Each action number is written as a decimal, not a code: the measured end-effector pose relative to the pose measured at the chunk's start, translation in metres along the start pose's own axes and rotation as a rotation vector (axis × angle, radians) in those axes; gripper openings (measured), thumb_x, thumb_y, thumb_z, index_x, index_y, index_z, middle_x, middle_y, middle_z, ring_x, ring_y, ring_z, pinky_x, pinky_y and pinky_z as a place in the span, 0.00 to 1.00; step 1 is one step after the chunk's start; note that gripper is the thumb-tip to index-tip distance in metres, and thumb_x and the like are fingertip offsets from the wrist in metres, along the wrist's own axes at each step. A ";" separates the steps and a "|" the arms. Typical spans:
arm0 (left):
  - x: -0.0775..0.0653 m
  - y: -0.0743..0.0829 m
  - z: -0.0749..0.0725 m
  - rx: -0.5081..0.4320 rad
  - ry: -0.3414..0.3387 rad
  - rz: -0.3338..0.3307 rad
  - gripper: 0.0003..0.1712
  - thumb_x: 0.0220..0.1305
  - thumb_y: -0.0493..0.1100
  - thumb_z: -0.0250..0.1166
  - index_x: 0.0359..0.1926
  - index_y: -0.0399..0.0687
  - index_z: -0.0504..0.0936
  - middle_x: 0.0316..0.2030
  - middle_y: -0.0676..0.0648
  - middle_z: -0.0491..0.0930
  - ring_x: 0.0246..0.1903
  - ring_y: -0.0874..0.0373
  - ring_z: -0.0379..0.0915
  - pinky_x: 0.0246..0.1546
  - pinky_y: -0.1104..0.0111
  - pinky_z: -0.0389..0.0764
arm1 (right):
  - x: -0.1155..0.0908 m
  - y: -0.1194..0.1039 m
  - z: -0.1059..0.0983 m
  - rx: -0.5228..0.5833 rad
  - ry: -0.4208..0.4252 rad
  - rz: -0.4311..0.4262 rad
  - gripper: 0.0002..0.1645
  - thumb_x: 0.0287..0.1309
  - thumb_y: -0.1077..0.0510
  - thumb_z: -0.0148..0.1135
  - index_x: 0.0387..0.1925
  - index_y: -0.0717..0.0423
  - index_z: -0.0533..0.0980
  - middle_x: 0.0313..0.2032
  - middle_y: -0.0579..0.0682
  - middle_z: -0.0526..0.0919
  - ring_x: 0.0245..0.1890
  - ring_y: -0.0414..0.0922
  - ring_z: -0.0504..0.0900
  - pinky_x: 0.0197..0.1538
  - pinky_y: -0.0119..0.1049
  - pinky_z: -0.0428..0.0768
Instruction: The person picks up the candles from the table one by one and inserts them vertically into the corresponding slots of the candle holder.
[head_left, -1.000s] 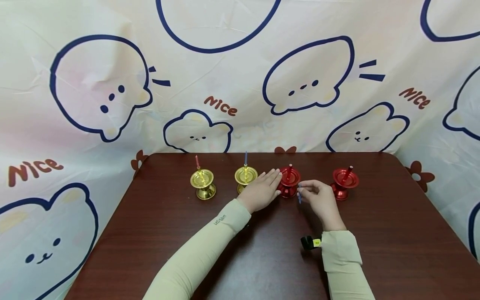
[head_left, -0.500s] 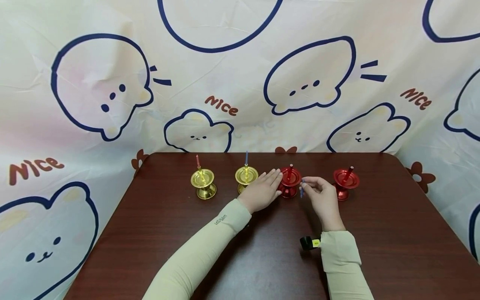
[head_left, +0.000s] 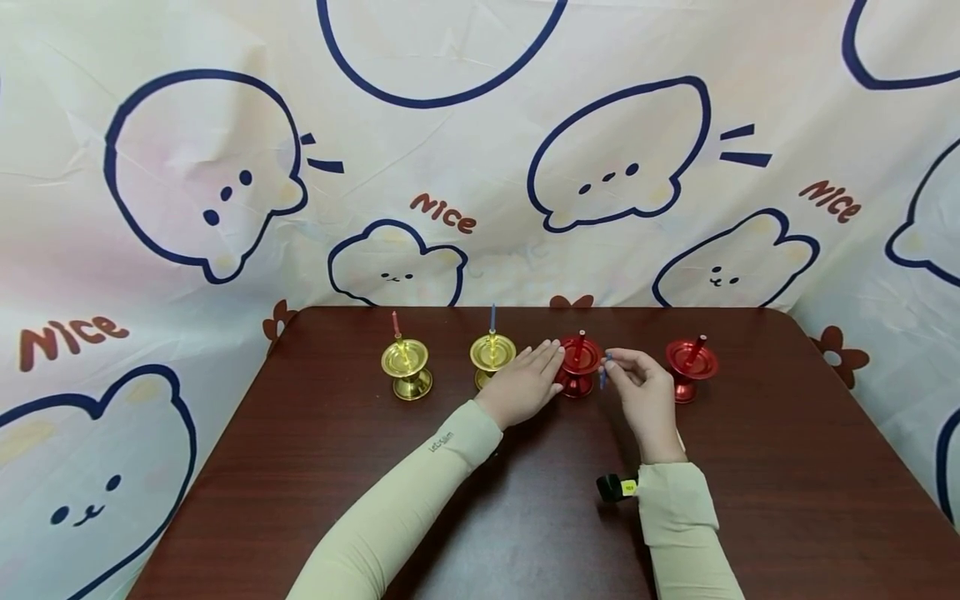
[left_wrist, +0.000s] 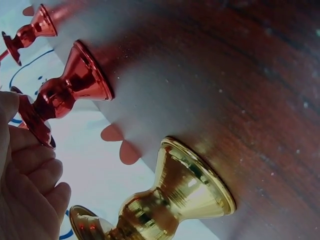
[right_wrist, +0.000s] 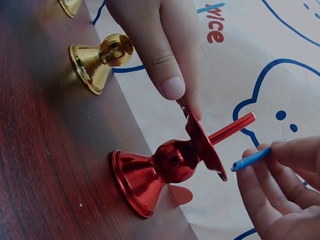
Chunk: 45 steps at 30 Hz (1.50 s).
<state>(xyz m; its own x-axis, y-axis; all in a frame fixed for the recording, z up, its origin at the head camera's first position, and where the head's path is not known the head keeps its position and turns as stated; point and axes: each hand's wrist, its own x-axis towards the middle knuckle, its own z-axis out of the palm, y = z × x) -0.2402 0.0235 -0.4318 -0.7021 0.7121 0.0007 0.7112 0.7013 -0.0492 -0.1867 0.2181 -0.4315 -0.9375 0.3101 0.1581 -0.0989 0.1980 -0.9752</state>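
Note:
My left hand (head_left: 520, 385) pinches the left rim of the near-centre red candle holder (head_left: 577, 383) between thumb and fingers, as the right wrist view shows. That holder (right_wrist: 137, 177) stands upright on the table, with a red tube (right_wrist: 232, 129) rising from its dish. Just to its right, my right hand (head_left: 647, 400) pinches a thin blue candle (right_wrist: 251, 159) between thumb and fingers. The candle is apart from the tube, its lower end pointing toward the dish in the right wrist view. In the left wrist view, the curled fingers (left_wrist: 37, 172) of my left hand lie by the red dish.
Left of my hands stand two gold holders, one with a red candle (head_left: 396, 324), the other with a blue candle (head_left: 492, 318). Another red holder (head_left: 691, 360) stands right of my right hand. A patterned cloth (head_left: 495, 150) hangs behind the brown table (head_left: 300, 467).
My right hand has risen slightly and shifted a little right with the blue candle. My left hand has stayed at the red holder's rim.

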 end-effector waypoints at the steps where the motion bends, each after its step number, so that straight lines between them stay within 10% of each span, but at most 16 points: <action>1: 0.000 0.000 -0.001 0.001 -0.002 0.000 0.35 0.82 0.54 0.45 0.79 0.42 0.54 0.79 0.42 0.52 0.78 0.51 0.44 0.76 0.60 0.52 | 0.000 0.000 0.000 0.003 0.007 -0.010 0.14 0.69 0.64 0.63 0.53 0.65 0.81 0.46 0.64 0.84 0.38 0.31 0.85 0.46 0.22 0.81; 45: -0.001 -0.002 0.001 0.018 -0.010 0.009 0.35 0.82 0.55 0.43 0.79 0.42 0.54 0.79 0.42 0.52 0.78 0.52 0.44 0.76 0.61 0.51 | 0.031 -0.026 0.020 0.017 0.040 -0.273 0.15 0.69 0.59 0.64 0.52 0.62 0.82 0.46 0.59 0.87 0.41 0.38 0.84 0.47 0.22 0.81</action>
<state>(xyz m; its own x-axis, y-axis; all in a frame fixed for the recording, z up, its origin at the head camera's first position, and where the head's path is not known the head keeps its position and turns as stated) -0.2409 0.0217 -0.4326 -0.6957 0.7183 -0.0095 0.7171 0.6937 -0.0668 -0.2203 0.2038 -0.4042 -0.8611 0.2842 0.4216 -0.3523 0.2642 -0.8978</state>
